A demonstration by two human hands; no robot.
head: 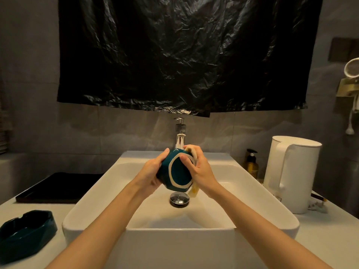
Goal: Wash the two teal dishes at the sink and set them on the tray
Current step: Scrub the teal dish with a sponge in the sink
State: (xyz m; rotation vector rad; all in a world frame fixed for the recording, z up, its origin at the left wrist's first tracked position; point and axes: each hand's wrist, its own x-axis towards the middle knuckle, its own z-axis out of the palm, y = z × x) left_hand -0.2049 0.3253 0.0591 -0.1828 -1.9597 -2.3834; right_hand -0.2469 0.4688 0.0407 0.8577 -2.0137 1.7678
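A teal bowl (177, 172) with a pale unglazed foot ring is held above the white sink (233, 183), its underside turned toward me. My left hand (153, 171) grips its left side. My right hand (198, 167) presses a yellowish sponge (194, 191) against its right rim, with the thumb on the bowl's base. A second teal dish (25, 232), faceted and shallow, rests on the counter at the lower left. The black tray (58, 189) lies on the counter left of the sink with nothing on it.
A chrome tap (180, 136) stands behind the sink and a drain plug (179, 199) sits in the basin. On the right counter are a white kettle (291, 173) and a brown pump bottle (251, 164). A black plastic sheet (184, 55) hangs on the wall.
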